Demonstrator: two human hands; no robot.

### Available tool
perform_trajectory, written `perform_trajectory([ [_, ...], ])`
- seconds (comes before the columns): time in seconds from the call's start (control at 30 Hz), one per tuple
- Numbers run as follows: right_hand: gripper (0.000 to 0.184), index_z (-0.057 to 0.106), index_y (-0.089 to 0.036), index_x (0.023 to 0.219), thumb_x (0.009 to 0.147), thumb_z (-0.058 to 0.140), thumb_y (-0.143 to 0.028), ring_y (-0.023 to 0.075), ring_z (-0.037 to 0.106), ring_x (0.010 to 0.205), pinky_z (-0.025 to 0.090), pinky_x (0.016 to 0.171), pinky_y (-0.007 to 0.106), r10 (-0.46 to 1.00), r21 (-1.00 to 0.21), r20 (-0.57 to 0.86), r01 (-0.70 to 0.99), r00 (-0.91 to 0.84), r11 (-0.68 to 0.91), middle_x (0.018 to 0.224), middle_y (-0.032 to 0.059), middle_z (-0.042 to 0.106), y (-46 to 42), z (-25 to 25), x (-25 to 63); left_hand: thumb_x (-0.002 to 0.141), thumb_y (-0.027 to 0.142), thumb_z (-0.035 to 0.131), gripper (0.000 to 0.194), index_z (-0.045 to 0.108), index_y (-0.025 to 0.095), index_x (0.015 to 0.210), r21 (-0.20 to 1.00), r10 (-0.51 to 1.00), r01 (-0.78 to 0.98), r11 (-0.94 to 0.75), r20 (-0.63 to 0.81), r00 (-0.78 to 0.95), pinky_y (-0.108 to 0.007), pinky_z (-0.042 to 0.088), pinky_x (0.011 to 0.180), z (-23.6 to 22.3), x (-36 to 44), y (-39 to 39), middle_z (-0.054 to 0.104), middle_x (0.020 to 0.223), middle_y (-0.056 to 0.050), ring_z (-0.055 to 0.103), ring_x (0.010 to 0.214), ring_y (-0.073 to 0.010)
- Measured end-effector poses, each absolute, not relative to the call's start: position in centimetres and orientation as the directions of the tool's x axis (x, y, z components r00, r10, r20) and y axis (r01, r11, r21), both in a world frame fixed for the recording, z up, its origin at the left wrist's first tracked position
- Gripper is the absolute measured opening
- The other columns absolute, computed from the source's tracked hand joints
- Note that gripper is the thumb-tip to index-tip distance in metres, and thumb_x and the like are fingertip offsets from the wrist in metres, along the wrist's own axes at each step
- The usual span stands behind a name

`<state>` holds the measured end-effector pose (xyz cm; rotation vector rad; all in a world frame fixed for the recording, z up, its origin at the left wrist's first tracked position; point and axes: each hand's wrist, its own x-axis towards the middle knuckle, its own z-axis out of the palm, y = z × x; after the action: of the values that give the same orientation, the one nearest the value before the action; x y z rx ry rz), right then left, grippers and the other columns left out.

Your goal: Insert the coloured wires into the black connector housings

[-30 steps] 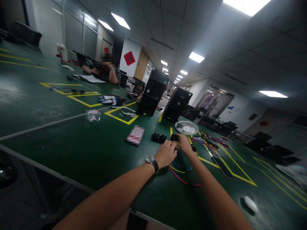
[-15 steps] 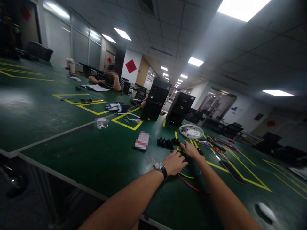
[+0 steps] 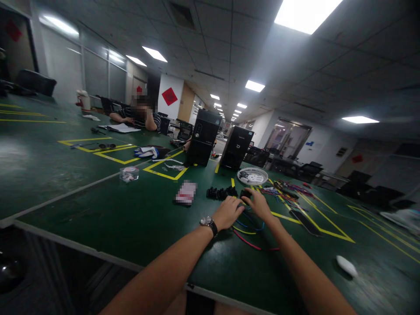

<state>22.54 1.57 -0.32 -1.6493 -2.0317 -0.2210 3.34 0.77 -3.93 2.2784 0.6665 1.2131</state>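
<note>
My left hand [image 3: 229,212], with a wristwatch [image 3: 210,224] on its wrist, rests on the green table [image 3: 131,210] with its fingers curled over a bundle of blue, yellow and red cables [image 3: 249,232]. My right hand [image 3: 259,203] lies just beyond it, fingers bent down onto a small black part [image 3: 245,193]. What either hand grips is hidden under the fingers. A row of black connectors [image 3: 220,192] sits just left of the hands.
Two black computer towers [image 3: 203,138] [image 3: 236,148] stand behind. A white round basket [image 3: 252,176], loose coloured wires [image 3: 282,190], a black strip [image 3: 304,222], a small clear box [image 3: 128,173] and a white object [image 3: 346,266] lie about. Another person sits at the far left of the table [image 3: 139,113].
Both hands let go of a black part they held raised together and dropped onto the table and cables. The view shifted slightly.
</note>
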Motion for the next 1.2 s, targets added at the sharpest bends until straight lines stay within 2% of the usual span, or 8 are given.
perform_trajectory([
  [0.13,0.045,0.051,-0.02,0.127,0.084,0.058,-0.032,0.0244,0.058,0.105,0.047,0.087,0.038,0.784,-0.299,0.61,0.885,-0.111,0.358,0.118,0.0109,0.062,-1.1,0.7,19.3,0.089,0.049,0.044,0.04,0.052,0.02,0.115,0.918,0.881,-0.282,-0.278,0.361,0.307,-0.033,0.048,0.075,-2.9,3.8,0.8,0.064,0.093,-0.008,0.061,0.077,-0.0191],
  [0.27,0.05,0.05,-0.021,0.128,0.08,0.064,-0.026,0.0236,0.052,0.115,0.042,0.097,0.039,0.736,-0.275,0.624,0.808,-0.262,0.521,0.123,0.01,0.058,-2.6,1.0,15.8,0.087,0.055,0.045,0.047,0.048,0.02,0.118,0.8,0.869,-0.571,0.185,0.138,0.475,-0.029,0.049,0.057,-2.9,4.0,1.0,0.065,0.085,-0.006,0.06,0.057,-0.015],
  [0.37,0.04,0.052,-0.02,0.123,0.083,0.06,-0.023,0.0235,0.047,0.121,0.04,0.099,0.038,0.69,-0.285,0.688,0.791,-0.224,0.541,0.13,0.012,0.051,-3.4,0.9,15.3,0.09,0.051,0.043,0.041,0.051,0.017,0.111,0.739,0.894,-0.644,0.197,0.134,0.427,-0.026,0.047,0.052,-3.2,3.6,1.9,0.066,0.084,-0.008,0.06,0.055,-0.0137],
  [0.43,0.022,0.06,-0.018,0.107,0.086,0.054,-0.022,0.0222,0.054,0.109,0.043,0.092,0.035,0.718,-0.311,0.665,0.797,-0.206,0.517,0.118,0.0112,0.058,-4.2,0.7,16.0,0.092,0.047,0.04,0.038,0.049,0.017,0.113,0.715,0.931,-0.68,0.162,0.117,0.346,-0.022,0.043,0.046,-3.3,3.1,2.8,0.067,0.083,-0.008,0.058,0.051,-0.0122],
  [0.53,0.012,0.065,-0.017,0.084,0.084,0.054,-0.02,0.0165,0.061,0.078,0.046,0.074,0.028,0.85,-0.374,0.386,0.781,-0.359,0.5,0.083,0.0034,0.066,-5.5,0.3,17.6,0.092,0.037,0.042,0.028,0.046,0.019,0.114,0.702,0.958,-0.698,0.142,0.08,0.276,-0.021,0.041,0.044,-3.2,2.3,3.7,0.068,0.084,-0.008,0.058,0.048,-0.0118],
  [0.67,0.01,0.068,-0.017,0.082,0.076,0.06,-0.017,0.0132,0.058,0.067,0.043,0.062,0.022,0.876,-0.427,0.12,0.773,-0.467,0.47,0.077,0.0005,0.067,-6.7,-0.3,18.3,0.089,0.026,0.041,0.021,0.047,0.019,0.108,0.701,0.947,-0.685,0.198,0.043,0.318,-0.026,0.048,0.051,-3.0,1.8,3.6,0.069,0.082,-0.008,0.064,0.055,-0.016],
  [0.97,0.022,0.07,-0.02,0.091,0.077,0.056,-0.012,0.0135,0.059,0.065,0.042,0.06,0.021,0.868,-0.517,0.104,0.719,-0.486,0.464,0.073,-0.001,0.067,-6.5,-0.6,18.3,0.088,0.032,0.04,0.025,0.047,0.016,0.105,0.659,0.906,-0.693,0.292,0.041,0.421,-0.031,0.049,0.057,-2.9,2.2,3.0,0.069,0.095,-0.019,0.069,0.064,-0.0233],
  [1.2,0.038,0.071,-0.02,0.098,0.069,0.053,-0.003,0.0115,0.053,0.058,0.038,0.055,0.019,0.867,-0.414,0.154,0.765,-0.475,0.493,0.068,-0.0014,0.064,-6.7,-0.6,18.3,0.087,0.031,0.038,0.026,0.045,0.016,0.107,0.639,0.904,-0.702,0.313,0.026,0.427,-0.032,0.05,0.059,-3.2,2.4,3.5,0.069,0.094,-0.018,0.069,0.067,-0.0238],
])
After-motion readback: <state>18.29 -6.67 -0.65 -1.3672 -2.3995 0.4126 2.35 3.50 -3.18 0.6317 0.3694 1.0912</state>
